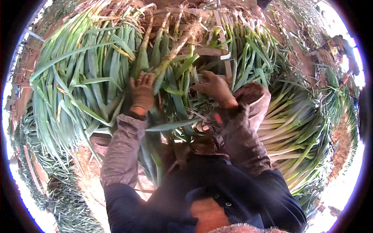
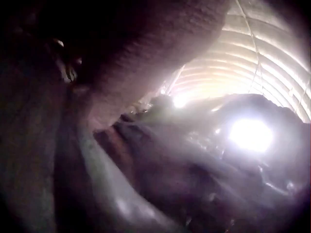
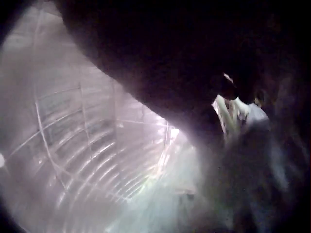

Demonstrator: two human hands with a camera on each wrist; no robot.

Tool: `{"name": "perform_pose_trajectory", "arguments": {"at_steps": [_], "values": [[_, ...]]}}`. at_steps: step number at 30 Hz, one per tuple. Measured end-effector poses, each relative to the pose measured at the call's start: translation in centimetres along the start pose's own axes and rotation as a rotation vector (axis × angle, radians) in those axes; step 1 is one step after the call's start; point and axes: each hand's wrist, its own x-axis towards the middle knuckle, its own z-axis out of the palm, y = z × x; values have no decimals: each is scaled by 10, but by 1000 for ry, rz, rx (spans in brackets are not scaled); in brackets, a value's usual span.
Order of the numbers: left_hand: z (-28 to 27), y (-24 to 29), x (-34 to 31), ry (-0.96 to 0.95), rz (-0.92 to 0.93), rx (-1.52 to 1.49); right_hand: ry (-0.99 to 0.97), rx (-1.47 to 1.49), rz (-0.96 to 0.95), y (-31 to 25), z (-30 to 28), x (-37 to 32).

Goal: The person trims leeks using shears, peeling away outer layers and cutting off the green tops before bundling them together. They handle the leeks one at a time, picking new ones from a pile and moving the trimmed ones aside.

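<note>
Leeks with long green leaves lie in a thick layer before me in the head view. My left hand rests on them, fingers spread and pointing forward. Beside its thumb side, a leek slants up and right to its ragged roots. In the left wrist view, a pale leaf runs out from under the dark hand. My right hand hovers right of the slanted leek, fingers loosely bent toward the left. The right wrist view is mostly dark, with pale leaf ends near the fingers.
White-stemmed leeks are heaped at my right side. Behind the hands, a wooden bar crosses between the leeks. More leeks cover the ground at lower left. Another person appears at far right. Arched plastic roofing curves overhead.
</note>
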Motion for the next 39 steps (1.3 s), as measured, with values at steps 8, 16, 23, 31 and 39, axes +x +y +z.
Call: {"name": "perform_pose_trajectory", "arguments": {"at_steps": [8,16,23,31,39], "values": [[-38,84,11,376,-122,-144,-624,-745,-64,42,-20,-106],[-38,143,-14,92,129,-1030,-672,275,121,-16,-40,-131],[-72,136,-50,-505,299,-1413,238,650,-21,-4,-63,-118],[-52,193,-10,-563,128,-1821,-148,-944,-121,8,-36,30],[5,234,-46,-469,-272,-2181,-195,-907,113,-47,-33,0]]}}
